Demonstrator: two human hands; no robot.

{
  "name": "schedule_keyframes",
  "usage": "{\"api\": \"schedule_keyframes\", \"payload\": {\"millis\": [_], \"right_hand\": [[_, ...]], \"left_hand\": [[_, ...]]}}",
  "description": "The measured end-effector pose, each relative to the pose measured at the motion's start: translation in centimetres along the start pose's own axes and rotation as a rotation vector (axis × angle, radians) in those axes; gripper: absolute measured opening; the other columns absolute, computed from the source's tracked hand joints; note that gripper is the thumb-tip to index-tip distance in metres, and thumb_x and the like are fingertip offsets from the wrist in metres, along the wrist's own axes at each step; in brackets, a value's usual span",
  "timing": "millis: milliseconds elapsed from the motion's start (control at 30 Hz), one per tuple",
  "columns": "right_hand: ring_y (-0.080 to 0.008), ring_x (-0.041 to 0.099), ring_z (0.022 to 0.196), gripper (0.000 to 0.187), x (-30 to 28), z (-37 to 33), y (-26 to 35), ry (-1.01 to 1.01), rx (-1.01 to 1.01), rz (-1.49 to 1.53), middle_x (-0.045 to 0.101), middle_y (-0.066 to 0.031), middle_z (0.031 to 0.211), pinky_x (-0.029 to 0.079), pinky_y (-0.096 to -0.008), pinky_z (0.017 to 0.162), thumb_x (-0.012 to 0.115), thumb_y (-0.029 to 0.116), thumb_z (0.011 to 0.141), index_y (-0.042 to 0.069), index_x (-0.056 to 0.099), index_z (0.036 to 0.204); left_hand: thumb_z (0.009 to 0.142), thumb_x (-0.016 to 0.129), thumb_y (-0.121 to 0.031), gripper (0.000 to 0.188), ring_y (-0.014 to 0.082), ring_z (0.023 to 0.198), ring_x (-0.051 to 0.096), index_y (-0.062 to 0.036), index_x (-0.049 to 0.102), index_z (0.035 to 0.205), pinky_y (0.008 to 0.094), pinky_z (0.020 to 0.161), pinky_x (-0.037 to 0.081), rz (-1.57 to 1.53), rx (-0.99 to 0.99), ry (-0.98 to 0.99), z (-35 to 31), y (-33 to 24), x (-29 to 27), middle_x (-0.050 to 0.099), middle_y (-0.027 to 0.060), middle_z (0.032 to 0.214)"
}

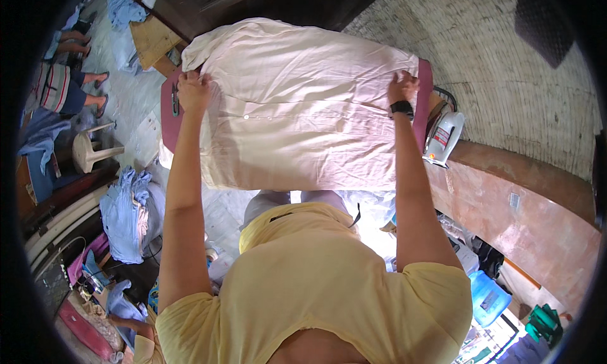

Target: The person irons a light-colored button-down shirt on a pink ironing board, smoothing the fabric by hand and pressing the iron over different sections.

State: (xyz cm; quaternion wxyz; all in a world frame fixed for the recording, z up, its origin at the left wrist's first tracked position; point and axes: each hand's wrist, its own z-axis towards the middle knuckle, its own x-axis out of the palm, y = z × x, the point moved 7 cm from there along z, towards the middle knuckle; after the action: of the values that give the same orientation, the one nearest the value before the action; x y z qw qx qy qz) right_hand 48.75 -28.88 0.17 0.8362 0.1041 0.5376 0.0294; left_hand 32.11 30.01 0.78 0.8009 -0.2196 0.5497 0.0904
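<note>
A pale pink, long-bodied shirt [303,133] with a buttoned front lies spread over a maroon padded board [425,79]. Its placket runs crosswise, and creases show across the cloth. My left hand [194,91] is at the shirt's left end, fingers bent onto the fabric and seemingly gripping it. At the right end my right hand [403,89], with a black watch on the wrist, has its fingers curled on the cloth in the same way. Beside my left hand, a dark slim tool [175,99] rests on the board. A white iron [444,138] stands just off the board's right end.
Blue garments [126,215] are heaped at left, near a beige plastic stool [95,149]. Other people's legs [95,101] show at far left, and another person's arm [134,325] at lower left. A low wall [506,193] runs along the right, with a blue water container [488,299] below.
</note>
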Motion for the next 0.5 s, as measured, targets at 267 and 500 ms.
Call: {"api": "schedule_keyframes", "payload": {"millis": [267,500], "right_hand": [[-0.0353,0.061,0.105,0.041,4.1,5.2,-8.5,0.471,0.311,0.212,0.07,-0.0175,0.1,0.047,-0.0456,0.09,0.069,0.047,0.078,0.01,0.074,0.095],[-0.0397,0.058,0.108,0.04,3.3,5.7,-11.8,0.196,0.076,0.351,0.066,-0.0216,0.106,0.046,-0.0489,0.093,0.072,0.03,0.081,0.003,0.065,0.11]], "left_hand": [[0.082,0.071,-0.025,0.024,0.0316,0.085,0.069,-0.0025,0.066,0.087,0.0425,0.078,0.052,-0.195,-0.299,0.013,1.3,7.3,1.5,0.071,0.0172,0.085],[0.077,0.071,-0.012,0.029,0.0346,0.1,0.06,-0.0071,0.062,0.104,0.0487,0.082,0.047,-0.042,-0.195,-0.271,1.1,0.8,-0.5,0.067,0.0142,0.098]]}}
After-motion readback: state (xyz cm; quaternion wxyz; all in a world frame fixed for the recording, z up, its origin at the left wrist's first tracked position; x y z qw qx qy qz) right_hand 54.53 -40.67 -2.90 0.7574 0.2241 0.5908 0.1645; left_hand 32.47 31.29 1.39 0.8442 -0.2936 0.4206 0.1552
